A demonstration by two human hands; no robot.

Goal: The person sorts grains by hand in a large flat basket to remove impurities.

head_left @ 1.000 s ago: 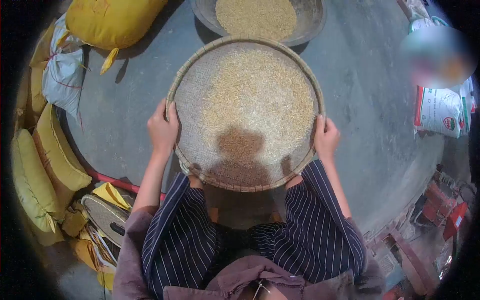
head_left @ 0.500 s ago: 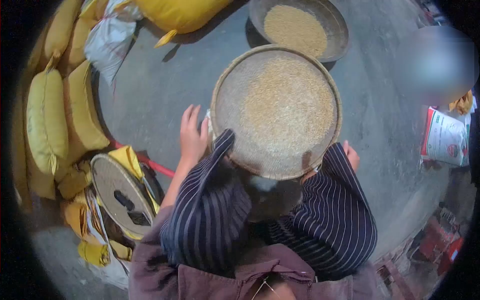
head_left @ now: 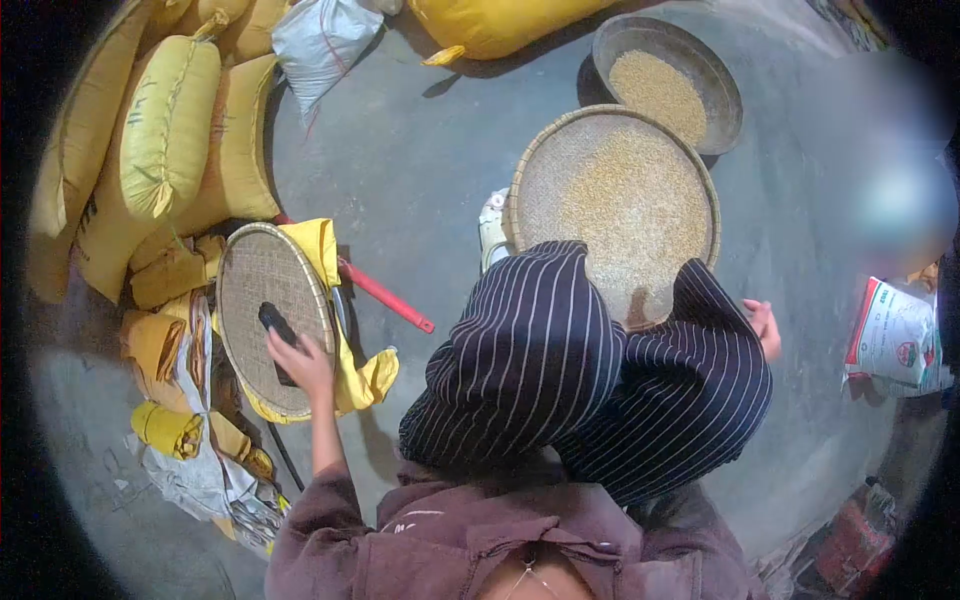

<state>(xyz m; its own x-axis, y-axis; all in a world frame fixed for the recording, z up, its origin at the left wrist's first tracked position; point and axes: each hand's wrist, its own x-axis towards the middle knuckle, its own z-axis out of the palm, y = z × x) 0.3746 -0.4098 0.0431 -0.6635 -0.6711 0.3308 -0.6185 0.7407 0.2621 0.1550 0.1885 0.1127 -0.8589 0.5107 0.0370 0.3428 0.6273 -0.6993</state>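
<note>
My left hand (head_left: 303, 362) reaches out to the left and rests on a small empty woven tray (head_left: 262, 300), its fingers touching a black object (head_left: 277, 332) that lies on it. Whether the fingers grip the object I cannot tell. A large round woven tray (head_left: 531, 170) spread with grain lies on the floor in front of my striped knees (head_left: 545, 350). My right hand (head_left: 764, 326) hangs open beside my right knee, near that tray's rim, holding nothing.
A dark metal basin (head_left: 722, 95) of grain stands behind the big tray. Yellow sacks (head_left: 170, 120) and a white sack (head_left: 325, 40) pile up at left. A red pole (head_left: 385, 296) lies on the concrete floor. A printed white bag (head_left: 893, 335) sits at right.
Both hands let go of the big tray, which now lies on the floor. My view swung left, and my left hand travelled down-left onto the small empty tray.
</note>
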